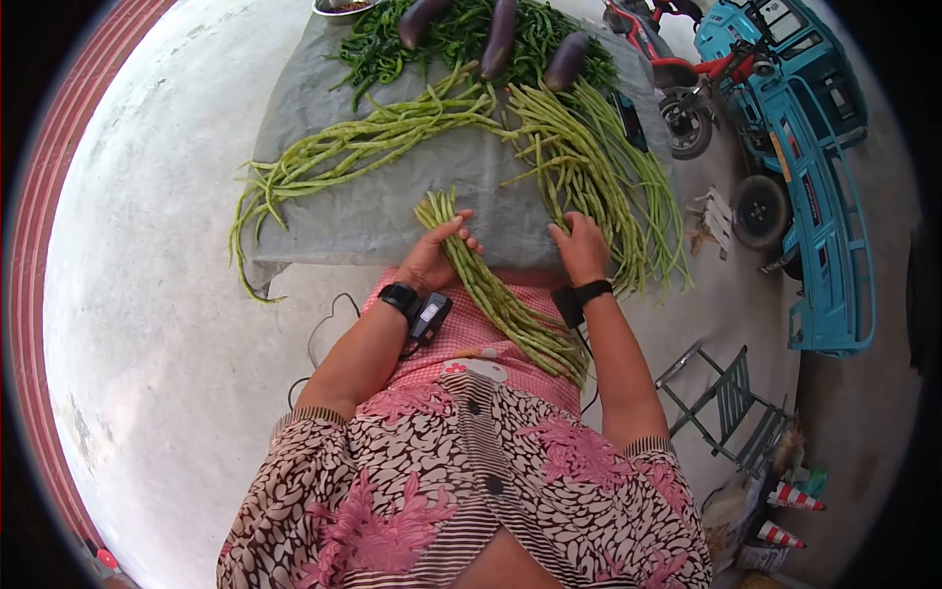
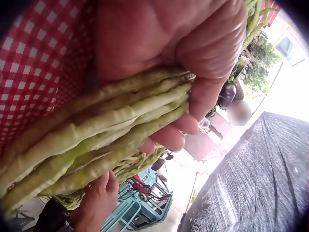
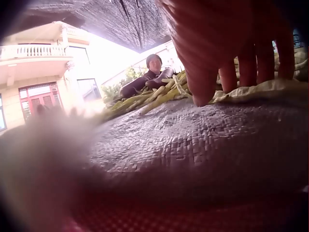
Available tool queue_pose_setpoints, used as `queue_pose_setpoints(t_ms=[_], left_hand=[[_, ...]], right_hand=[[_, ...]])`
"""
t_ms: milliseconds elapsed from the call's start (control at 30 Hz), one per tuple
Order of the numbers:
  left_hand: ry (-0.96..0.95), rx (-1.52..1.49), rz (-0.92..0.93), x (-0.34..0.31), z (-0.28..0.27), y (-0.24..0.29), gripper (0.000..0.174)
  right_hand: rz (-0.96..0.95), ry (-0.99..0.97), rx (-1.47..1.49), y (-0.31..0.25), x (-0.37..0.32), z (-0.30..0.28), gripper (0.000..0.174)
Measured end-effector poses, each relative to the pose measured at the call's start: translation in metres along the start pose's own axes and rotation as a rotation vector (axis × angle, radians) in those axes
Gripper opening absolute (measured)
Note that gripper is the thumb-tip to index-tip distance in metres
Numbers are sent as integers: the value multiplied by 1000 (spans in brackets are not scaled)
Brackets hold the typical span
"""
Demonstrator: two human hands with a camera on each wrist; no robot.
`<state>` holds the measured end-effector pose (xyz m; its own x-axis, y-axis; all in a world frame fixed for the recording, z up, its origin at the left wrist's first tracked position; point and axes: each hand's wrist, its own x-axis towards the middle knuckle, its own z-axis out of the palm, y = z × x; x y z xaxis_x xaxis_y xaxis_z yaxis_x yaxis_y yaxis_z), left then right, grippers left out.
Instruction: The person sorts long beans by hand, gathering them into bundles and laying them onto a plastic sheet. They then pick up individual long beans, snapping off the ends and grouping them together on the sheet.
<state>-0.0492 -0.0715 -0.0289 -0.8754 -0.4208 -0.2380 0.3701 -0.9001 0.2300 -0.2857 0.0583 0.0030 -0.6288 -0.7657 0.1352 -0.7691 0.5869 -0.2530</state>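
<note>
A bundle of long green beans (image 1: 510,314) slants across my lap, gripped near its upper end by my left hand (image 1: 432,257). In the left wrist view the thumb and curled fingers wrap these beans (image 2: 111,121). My right hand (image 1: 586,247) is at the left edge of a loose pile of long beans (image 1: 589,167). Its thumb and fingers pinch at a long bean (image 3: 260,92) there, the fingertips partly hidden behind it. More long beans (image 1: 363,147) lie spread over the left of the grey sheet (image 1: 392,211).
Eggplants (image 1: 498,39) lie on green peppers (image 1: 378,59) at the far side, near a metal bowl (image 1: 339,8). A dark phone-like object (image 1: 629,120) lies at the right. A blue three-wheeler (image 1: 819,187) and a folding chair (image 1: 731,402) stand to the right. A person (image 3: 154,63) shows beyond.
</note>
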Motion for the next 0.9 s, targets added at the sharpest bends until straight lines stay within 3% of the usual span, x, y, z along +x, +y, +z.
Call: queue_pose_setpoints(t_ms=[167,267,400,500,600,700,800,900], left_hand=[[-22,40,-14,-3,0,2,34],[18,7,-21,-2,-2,2,31],[22,62,-42,1,-6,0,29],[-13,86,-56,1,-5,2,34],[-78,142,-84,-1,-4,3,40],[-98,195,-122,0,-2,5,46],[-114,207,-184,5,-8,2,48],[-160,243,-234,6,-15,1,51]], right_hand=[[123,-95,77,5,16,18,30],[171,-129,293,9,17,10,29],[-23,157,270,18,10,4,29],[68,169,406,-1,0,-25,26],[181,-81,771,-21,-12,-45,21],[219,-257,911,-47,-32,-56,21],[219,-392,1034,-64,-46,-50,22],[85,-473,1058,-84,-57,-51,23]])
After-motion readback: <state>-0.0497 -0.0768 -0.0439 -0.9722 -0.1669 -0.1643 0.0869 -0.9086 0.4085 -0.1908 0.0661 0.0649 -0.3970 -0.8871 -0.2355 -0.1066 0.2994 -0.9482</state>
